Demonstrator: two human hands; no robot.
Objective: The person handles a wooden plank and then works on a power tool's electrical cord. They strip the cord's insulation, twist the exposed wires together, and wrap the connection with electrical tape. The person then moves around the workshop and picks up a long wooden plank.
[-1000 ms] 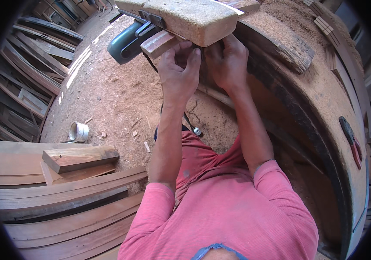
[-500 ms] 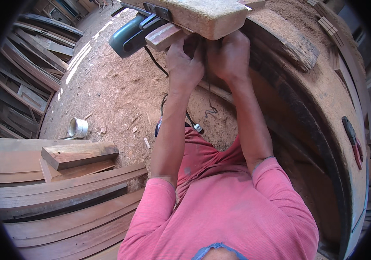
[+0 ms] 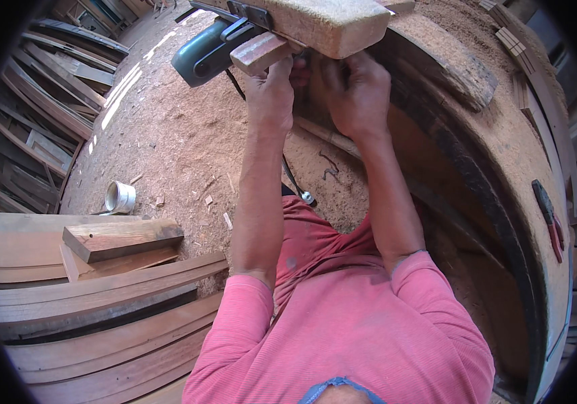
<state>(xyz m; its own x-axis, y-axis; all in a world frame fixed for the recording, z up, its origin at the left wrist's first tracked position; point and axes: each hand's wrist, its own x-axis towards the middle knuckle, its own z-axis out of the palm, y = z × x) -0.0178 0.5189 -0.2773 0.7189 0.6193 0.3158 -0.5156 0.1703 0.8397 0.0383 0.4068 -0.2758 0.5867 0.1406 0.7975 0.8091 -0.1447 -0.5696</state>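
Fingers (image 3: 360, 69) under dusty, round-cornered wooden block (image 3: 329, 28)

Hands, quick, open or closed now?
Left hand: curled by the small block; grip can't be told.
Right hand: curled by the thick board; grip can't be told.

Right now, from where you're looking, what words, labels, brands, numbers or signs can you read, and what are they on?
There are none I can read.
Green-cased power tool: no legible lettering.
White container: any print is too small to make out.
Red-handled pliers: too small to tell.
Pink shirt: no lettering visible.
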